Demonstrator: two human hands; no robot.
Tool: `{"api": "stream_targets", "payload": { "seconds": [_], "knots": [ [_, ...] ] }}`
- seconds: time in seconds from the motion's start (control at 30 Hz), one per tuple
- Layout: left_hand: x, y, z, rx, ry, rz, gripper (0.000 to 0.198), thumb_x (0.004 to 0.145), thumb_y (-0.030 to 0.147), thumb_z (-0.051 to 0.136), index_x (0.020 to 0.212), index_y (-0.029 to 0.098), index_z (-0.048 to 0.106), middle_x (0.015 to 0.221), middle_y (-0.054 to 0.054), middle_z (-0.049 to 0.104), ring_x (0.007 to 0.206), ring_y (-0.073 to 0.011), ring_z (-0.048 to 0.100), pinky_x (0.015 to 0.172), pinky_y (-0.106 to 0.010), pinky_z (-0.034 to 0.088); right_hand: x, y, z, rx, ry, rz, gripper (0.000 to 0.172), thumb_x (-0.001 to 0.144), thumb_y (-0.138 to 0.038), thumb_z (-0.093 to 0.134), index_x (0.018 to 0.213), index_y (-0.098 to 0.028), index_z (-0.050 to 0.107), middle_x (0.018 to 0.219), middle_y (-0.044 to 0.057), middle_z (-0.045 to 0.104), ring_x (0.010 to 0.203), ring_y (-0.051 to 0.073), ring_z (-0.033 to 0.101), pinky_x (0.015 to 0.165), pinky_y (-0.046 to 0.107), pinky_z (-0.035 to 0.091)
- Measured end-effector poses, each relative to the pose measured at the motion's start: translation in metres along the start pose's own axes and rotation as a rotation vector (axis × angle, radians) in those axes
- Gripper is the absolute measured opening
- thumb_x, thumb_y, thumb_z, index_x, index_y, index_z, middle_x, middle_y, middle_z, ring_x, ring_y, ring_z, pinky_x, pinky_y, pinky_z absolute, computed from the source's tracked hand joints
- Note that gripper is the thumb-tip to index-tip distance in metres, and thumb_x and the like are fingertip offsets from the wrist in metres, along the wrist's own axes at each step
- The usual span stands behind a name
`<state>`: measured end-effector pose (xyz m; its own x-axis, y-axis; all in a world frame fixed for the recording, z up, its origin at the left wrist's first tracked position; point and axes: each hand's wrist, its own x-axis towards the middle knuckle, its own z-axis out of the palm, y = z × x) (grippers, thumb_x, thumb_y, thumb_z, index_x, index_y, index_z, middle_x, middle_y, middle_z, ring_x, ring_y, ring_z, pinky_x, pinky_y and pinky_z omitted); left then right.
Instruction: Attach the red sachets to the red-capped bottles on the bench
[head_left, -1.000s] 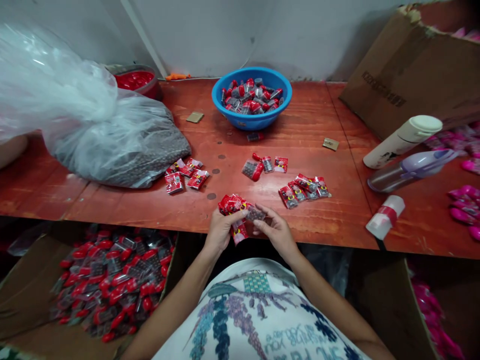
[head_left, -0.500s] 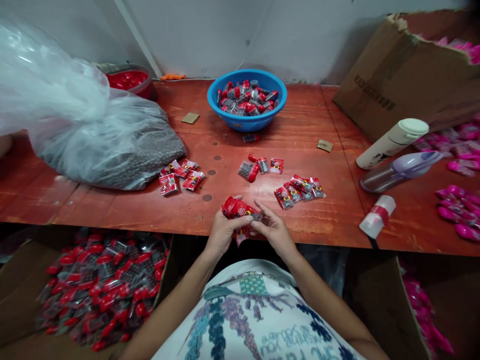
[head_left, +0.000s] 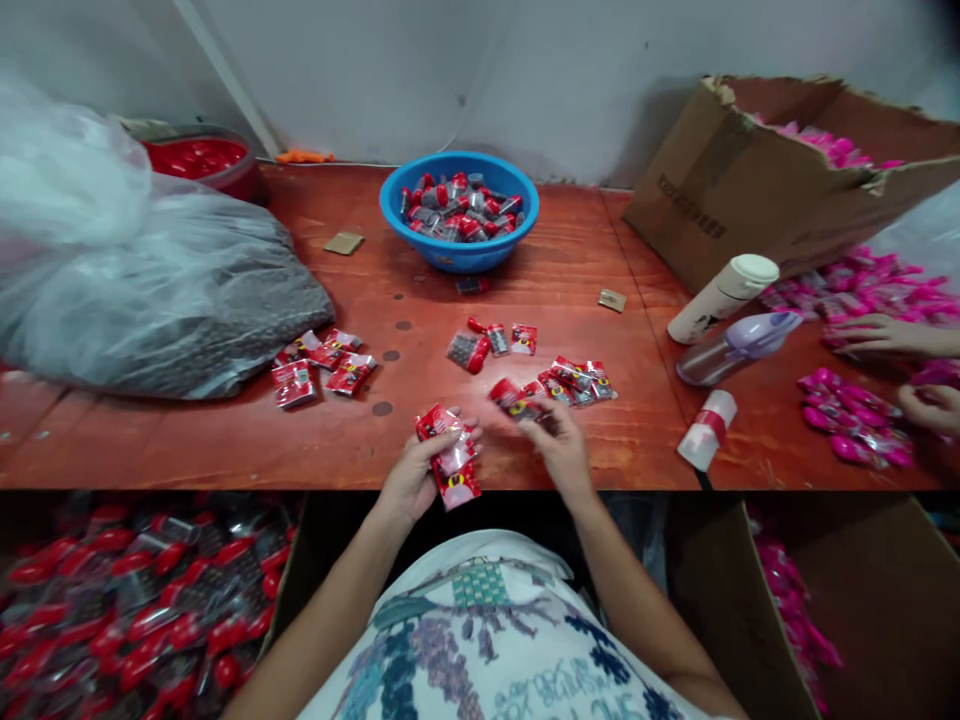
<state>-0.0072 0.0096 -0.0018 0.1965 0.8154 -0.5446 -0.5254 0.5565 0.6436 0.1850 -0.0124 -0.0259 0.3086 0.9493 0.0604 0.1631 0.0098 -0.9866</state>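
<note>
My left hand [head_left: 417,474] is closed around several red printed packets [head_left: 453,466] just over the table's front edge. A single red packet [head_left: 513,400] with a dark part is pinched in my right hand [head_left: 558,446]; it is slightly blurred. Right behind that hand lies a row of similar red packets [head_left: 577,378]. Farther back on the table are a clear container with a red cap and dark beads [head_left: 468,350], a small filled packet [head_left: 498,339] and a flat red packet [head_left: 524,339]. Another group of red packets [head_left: 351,374] lies to the left.
A blue bowl [head_left: 458,258] holds red-capped containers. A large plastic bag [head_left: 202,300] stands left; a white bottle [head_left: 720,300], a purple-lidded bottle [head_left: 735,350] and a cardboard box [head_left: 750,190] stand right. A co-worker's hands [head_left: 877,335] are among pink items. Boxes sit below the table edge.
My hands have parted: the right has moved away to the right with one packet, while the left keeps the others. The view has turned right, bringing a co-worker's hands into sight.
</note>
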Motion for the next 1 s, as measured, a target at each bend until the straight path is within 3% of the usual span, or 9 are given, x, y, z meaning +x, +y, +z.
{"api": "stream_targets", "payload": {
  "seconds": [0.1, 0.17, 0.23, 0.3, 0.4, 0.5, 0.67, 0.87, 1.0],
  "knots": [
    [-0.001, 0.004, -0.002, -0.035, 0.017, 0.006, 0.046, 0.063, 0.001, 0.07, 0.106, 0.014, 0.061, 0.1, -0.012, 0.071, 0.089, -0.026, 0.069, 0.08, -0.042, 0.056, 0.013, 0.001, -0.027, -0.211, 0.282, -0.061, 0.042, 0.077, -0.037, 0.066, 0.117, -0.022, 0.062, 0.1, 0.005, 0.053, 0.075, 0.016, 0.052, 0.079, 0.034, 0.045],
    [-0.001, 0.005, -0.002, -0.042, 0.035, 0.017, 0.049, 0.063, 0.001, 0.07, 0.109, 0.015, 0.061, 0.097, -0.011, 0.072, 0.087, -0.0254, 0.07, 0.079, -0.042, 0.057, 0.014, 0.0, -0.028, -0.282, 0.339, -0.118, 0.045, 0.079, -0.036, 0.064, 0.122, -0.024, 0.058, 0.106, 0.007, 0.052, 0.074, 0.016, 0.051, 0.08, 0.035, 0.045],
    [-0.001, 0.003, -0.001, -0.049, 0.038, 0.018, 0.05, 0.063, 0.002, 0.071, 0.11, 0.016, 0.061, 0.095, -0.01, 0.072, 0.084, -0.0238, 0.07, 0.077, -0.039, 0.057, 0.007, -0.004, -0.012, -0.266, 0.196, -0.165, 0.035, 0.083, -0.035, 0.06, 0.116, -0.024, 0.061, 0.104, 0.007, 0.054, 0.076, 0.017, 0.053, 0.078, 0.033, 0.046],
    [0.0, -0.001, -0.001, -0.051, 0.024, 0.019, 0.049, 0.062, 0.004, 0.073, 0.109, 0.015, 0.063, 0.092, -0.009, 0.073, 0.08, -0.0212, 0.07, 0.075, -0.035, 0.057, -0.002, -0.009, 0.015, -0.204, -0.069, -0.179, 0.023, 0.085, -0.032, 0.058, 0.105, -0.024, 0.065, 0.095, 0.005, 0.059, 0.077, 0.017, 0.055, 0.074, 0.03, 0.047],
    [0.002, -0.003, -0.005, -0.053, 0.024, 0.051, 0.042, 0.062, 0.006, 0.076, 0.102, 0.013, 0.066, 0.087, -0.009, 0.073, 0.075, -0.0181, 0.07, 0.074, -0.028, 0.057, -0.01, -0.013, 0.053, -0.112, -0.297, -0.161, 0.022, 0.085, -0.028, 0.057, 0.104, -0.025, 0.065, 0.093, 0.003, 0.064, 0.079, 0.017, 0.059, 0.075, 0.028, 0.047],
    [0.003, 0.002, -0.015, -0.075, 0.071, 0.104, 0.029, 0.062, 0.009, 0.077, 0.091, 0.011, 0.069, 0.084, -0.008, 0.073, 0.075, -0.0193, 0.07, 0.074, -0.03, 0.057, -0.004, -0.013, 0.069, -0.094, -0.356, -0.18, 0.024, 0.086, -0.025, 0.053, 0.108, -0.025, 0.063, 0.095, 0.003, 0.066, 0.083, 0.017, 0.061, 0.076, 0.028, 0.047],
    [0.005, 0.014, -0.025, -0.109, 0.193, 0.143, 0.024, 0.06, 0.003, 0.075, 0.081, 0.011, 0.068, 0.077, -0.007, 0.073, 0.072, -0.022, 0.07, 0.07, -0.036, 0.06, 0.021, -0.018, 0.073, -0.183, -0.453, -0.307, 0.025, 0.089, -0.022, 0.049, 0.108, -0.024, 0.064, 0.098, 0.005, 0.067, 0.086, 0.017, 0.061, 0.079, 0.03, 0.047],
    [0.006, 0.018, -0.024, -0.204, 0.159, 0.059, 0.011, 0.067, 0.005, 0.067, 0.076, 0.009, 0.067, 0.074, -0.009, 0.072, 0.07, -0.0223, 0.07, 0.073, -0.04, 0.059, 0.037, -0.024, 0.086, -0.228, -0.574, -0.335, 0.031, 0.084, -0.025, 0.058, 0.115, -0.027, 0.063, 0.094, 0.002, 0.067, 0.076, 0.015, 0.059, 0.073, 0.028, 0.047],
    [0.005, 0.02, -0.027, -0.196, 0.14, 0.047, 0.012, 0.069, 0.008, 0.067, 0.081, 0.009, 0.068, 0.075, -0.009, 0.072, 0.068, -0.0213, 0.069, 0.071, -0.039, 0.06, 0.034, -0.026, 0.089, -0.24, -0.507, -0.37, 0.028, 0.085, -0.021, 0.055, 0.11, -0.028, 0.066, 0.095, 0.003, 0.069, 0.084, 0.019, 0.06, 0.078, 0.031, 0.046]
  ]
}}
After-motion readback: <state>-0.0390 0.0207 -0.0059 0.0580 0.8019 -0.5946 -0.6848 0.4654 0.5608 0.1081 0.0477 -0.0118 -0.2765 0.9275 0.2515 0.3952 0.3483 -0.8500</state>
